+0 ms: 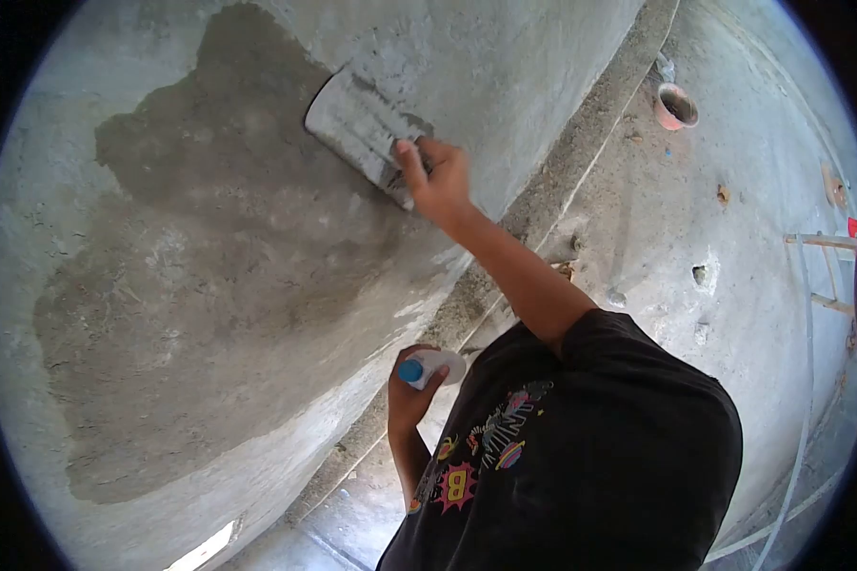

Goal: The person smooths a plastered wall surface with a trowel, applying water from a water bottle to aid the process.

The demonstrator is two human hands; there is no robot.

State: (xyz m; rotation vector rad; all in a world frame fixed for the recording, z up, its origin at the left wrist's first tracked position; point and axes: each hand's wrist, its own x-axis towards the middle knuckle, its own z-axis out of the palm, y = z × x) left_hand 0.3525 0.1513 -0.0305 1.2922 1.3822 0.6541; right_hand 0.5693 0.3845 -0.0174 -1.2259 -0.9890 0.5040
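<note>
My right hand [436, 176] is closed around the handle of a grey, cement-smeared plastering trowel [357, 119]. The trowel's broad blade lies against the concrete wall [505, 86], at the right edge of a large dark, damp-looking patch [219, 228]. Lower down, near my body, my left hand [406, 400] grips a whitish plastic bottle [438, 366] with a blue cap [410, 370]. The bottle's cap points toward the wall, and part of the bottle is hidden by my fingers.
A rough ledge [557, 186] runs along the wall's foot. On the dusty floor [657, 209] stands a pinkish bucket [675, 107], with bits of rubble around. Wooden pieces [822, 242] and a pale pole or hose [806, 381] are at the right.
</note>
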